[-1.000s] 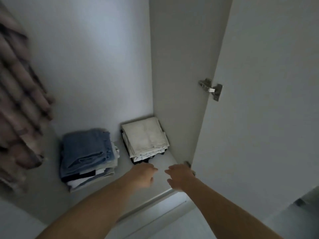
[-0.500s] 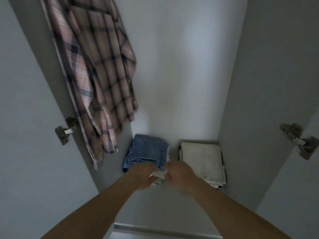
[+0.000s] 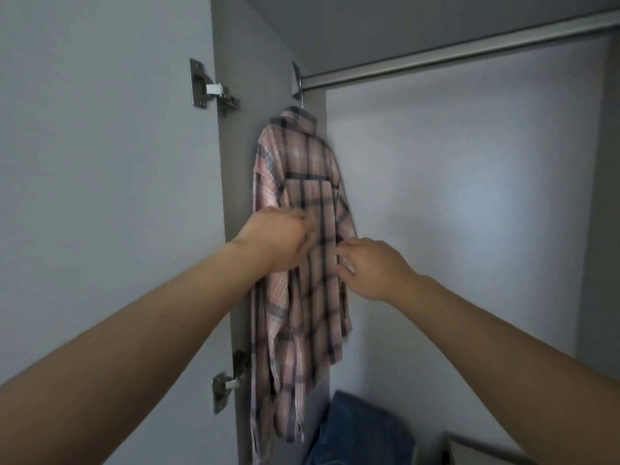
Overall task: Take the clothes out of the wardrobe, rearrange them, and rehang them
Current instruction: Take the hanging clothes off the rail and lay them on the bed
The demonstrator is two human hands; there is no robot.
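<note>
A pink plaid shirt [image 3: 307, 182] hangs on a hanger from the left end of the metal rail [image 3: 453, 52], against the wardrobe's left wall. My left hand [image 3: 278, 239] is at the shirt's left side at mid-height, fingers curled and touching the fabric. My right hand [image 3: 372, 266] is at the shirt's right edge, fingers spread and bent, touching or just short of the cloth. Whether either hand grips the fabric is unclear through the blur.
The open left door [image 3: 100, 196] carries two hinges [image 3: 208, 85]. Folded blue jeans [image 3: 359, 431] lie on the wardrobe floor below the shirt, with the edge of a pale folded stack [image 3: 486, 451] to their right. The rest of the rail is bare.
My view has swung up from the folded stacks on the wardrobe floor to the rail. Both hands have risen from the folded clothes to the hanging plaid shirt.
</note>
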